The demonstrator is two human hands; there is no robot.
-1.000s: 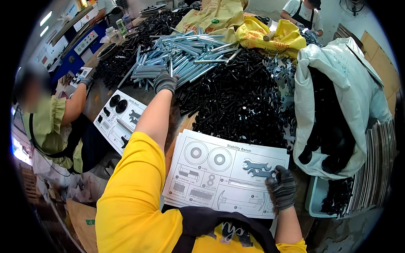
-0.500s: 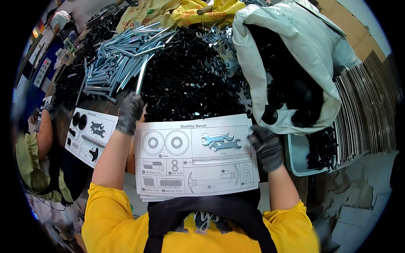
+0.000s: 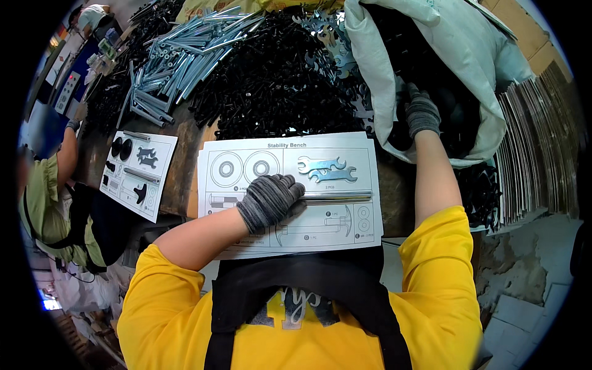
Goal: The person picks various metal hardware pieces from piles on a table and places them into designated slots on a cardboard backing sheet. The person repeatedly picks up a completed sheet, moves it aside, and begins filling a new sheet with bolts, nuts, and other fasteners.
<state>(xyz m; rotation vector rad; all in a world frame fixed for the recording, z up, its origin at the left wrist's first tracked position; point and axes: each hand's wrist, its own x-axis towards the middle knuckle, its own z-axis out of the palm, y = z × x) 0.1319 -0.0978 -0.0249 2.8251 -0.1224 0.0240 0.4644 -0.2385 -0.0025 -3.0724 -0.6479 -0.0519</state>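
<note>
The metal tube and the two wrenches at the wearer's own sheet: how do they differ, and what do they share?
The metal tube is straight and round; the wrenches are flat with forked ends. The metal tube's visible part is longer than either of the wrenches. The left hand covers the metal tube's left end; no hand touches the wrenches. Both are shiny, silvery metal.

The white sack gapes around your right hand; heaped black hardware bars the way beyond your printed sheets; bare tabletop lies left of them.
</note>
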